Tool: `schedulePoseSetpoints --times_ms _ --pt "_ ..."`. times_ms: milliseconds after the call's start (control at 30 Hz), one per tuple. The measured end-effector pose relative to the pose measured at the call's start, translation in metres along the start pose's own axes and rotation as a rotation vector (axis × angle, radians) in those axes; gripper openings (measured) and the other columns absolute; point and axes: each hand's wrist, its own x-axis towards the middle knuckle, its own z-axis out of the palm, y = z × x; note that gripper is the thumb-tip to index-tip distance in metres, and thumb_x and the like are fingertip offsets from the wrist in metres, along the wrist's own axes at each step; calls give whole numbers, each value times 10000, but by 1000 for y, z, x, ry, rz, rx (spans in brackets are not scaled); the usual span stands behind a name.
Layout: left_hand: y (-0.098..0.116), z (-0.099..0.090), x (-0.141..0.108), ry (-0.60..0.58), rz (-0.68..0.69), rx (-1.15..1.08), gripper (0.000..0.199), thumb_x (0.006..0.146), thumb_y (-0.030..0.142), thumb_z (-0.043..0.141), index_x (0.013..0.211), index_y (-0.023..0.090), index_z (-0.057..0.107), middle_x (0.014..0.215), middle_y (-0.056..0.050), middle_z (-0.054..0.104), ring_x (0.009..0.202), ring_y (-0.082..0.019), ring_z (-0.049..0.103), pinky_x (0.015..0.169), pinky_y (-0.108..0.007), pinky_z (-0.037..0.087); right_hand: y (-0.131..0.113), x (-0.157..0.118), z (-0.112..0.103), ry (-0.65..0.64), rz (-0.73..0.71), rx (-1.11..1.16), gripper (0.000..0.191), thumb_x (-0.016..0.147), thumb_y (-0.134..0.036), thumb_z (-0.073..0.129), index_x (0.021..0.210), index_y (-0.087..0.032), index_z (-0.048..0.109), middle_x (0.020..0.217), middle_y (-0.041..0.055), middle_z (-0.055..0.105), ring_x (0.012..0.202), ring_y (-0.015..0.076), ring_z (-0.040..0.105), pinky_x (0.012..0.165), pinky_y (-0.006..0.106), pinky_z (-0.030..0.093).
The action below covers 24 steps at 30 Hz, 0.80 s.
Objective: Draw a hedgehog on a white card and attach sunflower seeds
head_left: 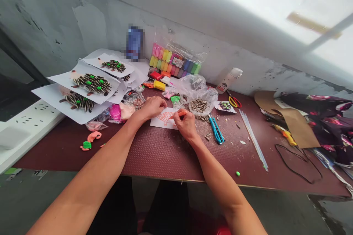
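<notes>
At the table's near edge: both bare forearms reaching in from below, wrists angled inward, hands close together above the maroon tabletop (165, 158).
Left hand (150, 107): fingers curled downward on the left end of the paper sheet (165, 118); any grip hidden, impossible to tell.
Right hand (185, 125): thumb and fingers pinching a bit of orange clay (176, 115), its tip just above the sheet.
Under the hands: paper sheet lying flat, marked with an orange outline drawing, partly covered by both hands.
Just past the right hand: scattered seed husks (206, 118), then a blue craft knife (216, 129).
Farther back: bag of sunflower seeds (199, 105), packed clay bars (173, 60), red-handled scissors (234, 101).
Off to the left: seed-covered pictures (93, 83), overlapping in a loose pile.
</notes>
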Motion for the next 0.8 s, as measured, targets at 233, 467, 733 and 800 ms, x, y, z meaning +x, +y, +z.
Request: schedulePoseSetpoints --times_ms 233,467,733,800 --pt "-2 0 1 -7 7 1 329 852 186 543 1035 230 813 1111 -71 798 1059 -269 705 949 -386 495 -2 0 -1 -5 -15 -6 292 837 -378 507 588 -226 491 512 -48 459 482 101 394 526 250 316" --pt "-4 3 1 14 15 3 330 834 192 544 1017 236 815 1098 -66 803 1050 -276 709 960 -402 500 -3 4 -8 56 11 -4 267 824 -332 510 580 -232 469 521 -42 491 491 107 416 535 249 340" --pt "-4 5 2 24 18 2 316 831 200 547 997 243 812 1071 -57 804 1049 -269 706 958 -387 496 3 6 -9 106 -27 -70 274 837 -316 507 585 -235 435 525 -51 463 500 104 409 547 255 327" --pt "-4 4 1 24 15 5 318 835 209 546 1005 242 812 1074 -60 801 1052 -272 705 959 -390 496 3 5 -8 102 -41 -67 277 848 -331 506 596 -234 446 535 -48 472 502 106 414 549 257 325"
